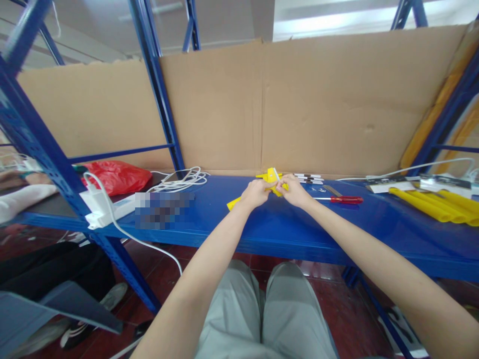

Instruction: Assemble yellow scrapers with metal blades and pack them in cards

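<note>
A: Looked at the biggest things first?

B: Yes. Saw a tall cardboard sheet (329, 109) at the back, then a long blue worktop (209, 234) in front.

A: Found what on top?

B: Spotted yellow tubes (422, 204) side by side near the right end. Then found a red screwdriver (346, 199) right of the middle, handle toward the right end, thin part toward the left.

A: And next?

B: Saw the left hand (255, 193) and the right hand (293, 189) close together near the back edge. Had bent fingers on both, squeezed tight on a yellow thing (271, 175).

A: Lay which way from the fingers?

B: Sat right between both sets, showing most toward the back edge. Could not pick a nearer hand, with both touching. Could not tell about resting or lifted.

A: Pointed where?

B: Poked a thin tip toward the left end. Seemed longest from left to right, but too covered for being sure. Also saw a yellow bit (233, 203) by the left wrist, maybe joined, maybe not. Last, saw a white strip (276, 174) on top, tilted.
</note>
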### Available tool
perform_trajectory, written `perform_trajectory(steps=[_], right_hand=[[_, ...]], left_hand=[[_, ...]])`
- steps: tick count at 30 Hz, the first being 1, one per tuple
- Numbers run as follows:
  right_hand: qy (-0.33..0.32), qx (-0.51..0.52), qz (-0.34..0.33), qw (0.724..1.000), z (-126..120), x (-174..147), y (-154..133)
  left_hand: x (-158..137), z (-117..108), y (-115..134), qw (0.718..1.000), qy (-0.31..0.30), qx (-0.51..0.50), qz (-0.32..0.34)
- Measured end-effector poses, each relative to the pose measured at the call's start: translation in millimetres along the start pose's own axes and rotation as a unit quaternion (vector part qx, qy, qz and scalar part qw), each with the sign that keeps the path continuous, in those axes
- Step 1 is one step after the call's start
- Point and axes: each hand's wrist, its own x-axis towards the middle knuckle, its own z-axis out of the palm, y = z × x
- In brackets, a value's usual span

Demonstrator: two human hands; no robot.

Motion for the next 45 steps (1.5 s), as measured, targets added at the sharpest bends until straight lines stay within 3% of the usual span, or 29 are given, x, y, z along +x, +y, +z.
perform_trajectory(steps=[26, 31, 34, 37, 40, 45], right_hand=[[0.045, -0.006, 0.041, 0.998, 6.7, -5.7, -10.9], [0.064, 0.072, 0.042, 0.994, 7.7, -5.0, -8.2], [0.069, 0.157, 0.083, 0.982, 6.2, -3.1, -8.2], [0.017, 0.229, 0.138, 0.964, 2.2, -2.4, -10.5], [-0.051, 0.265, 0.153, 0.951, -3.5, -3.4, -14.4], [-0.04, 0.276, 0.184, 0.943, -11.4, -3.3, -18.5]], left_hand=[[-0.4, -1.9, 2.2, 0.999, 0.009, 0.026, -0.016], [-0.3, -2.5, 2.2, 0.999, 0.006, 0.028, -0.016], [0.0, -3.5, 2.5, 0.999, 0.004, 0.039, -0.021], [0.0, -3.8, 2.3, 0.998, 0.005, 0.053, -0.015], [-0.9, -3.1, 2.0, 0.997, 0.009, 0.074, 0.0], [-4.1, -3.1, 4.4, 0.991, 0.011, 0.129, 0.026]])
